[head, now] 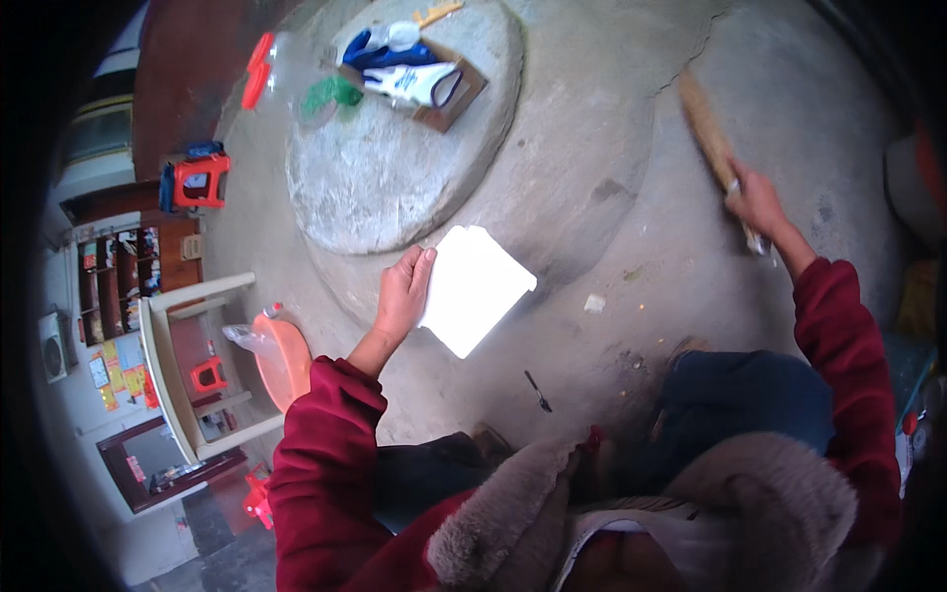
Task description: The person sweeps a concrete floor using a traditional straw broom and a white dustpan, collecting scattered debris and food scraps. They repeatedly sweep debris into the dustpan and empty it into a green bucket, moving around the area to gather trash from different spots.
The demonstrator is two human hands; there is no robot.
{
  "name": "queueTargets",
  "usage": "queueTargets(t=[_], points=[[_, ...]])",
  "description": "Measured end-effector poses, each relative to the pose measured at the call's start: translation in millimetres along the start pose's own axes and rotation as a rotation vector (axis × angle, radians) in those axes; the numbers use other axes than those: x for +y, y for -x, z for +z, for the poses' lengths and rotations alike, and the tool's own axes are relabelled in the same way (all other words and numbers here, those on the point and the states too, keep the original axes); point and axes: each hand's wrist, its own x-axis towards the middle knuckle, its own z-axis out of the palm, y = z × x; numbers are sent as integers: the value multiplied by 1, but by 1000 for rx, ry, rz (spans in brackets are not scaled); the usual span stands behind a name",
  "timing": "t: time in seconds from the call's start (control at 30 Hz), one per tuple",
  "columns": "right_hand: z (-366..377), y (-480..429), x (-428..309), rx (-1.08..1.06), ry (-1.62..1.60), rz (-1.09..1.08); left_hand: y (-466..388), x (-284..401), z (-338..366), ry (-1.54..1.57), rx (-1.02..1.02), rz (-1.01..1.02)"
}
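Observation:
My left hand (404, 290) grips the left edge of a flat white piece (477, 290), overexposed, with notched corners; its material cannot be told. Out to the right, my right hand (756, 198) is closed around a long tan object (706, 133), blurred, perhaps wooden, with a pale lower end. A small dark tool, perhaps a fork or brush (538, 392), lies on the concrete floor between my legs.
A round concrete slab (370, 185) ahead bears a cardboard box (473, 85) with work gloves (414, 83) and a green plastic bag (331, 95). At left are an orange basin (285, 359), an upturned pale table frame (166, 370) and a red stool (203, 181).

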Motion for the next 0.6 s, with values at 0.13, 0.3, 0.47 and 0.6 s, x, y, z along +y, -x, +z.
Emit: queueTargets(t=[0.13, 0.3, 0.47, 0.6], points=[[74, 119, -47, -416, 266, -253, 30, -114, -8, -98, -18, 49], [25, 189, -58, -307, 174, -354, 29, -197, 21, -134, 47, 138], [50, 99, -59, 106, 129, -115, -35, -259, 37, -132, 123, 513], [107, 57, -51, 21, 273, 291, -61, -285, 62, -219, 60, 679]])
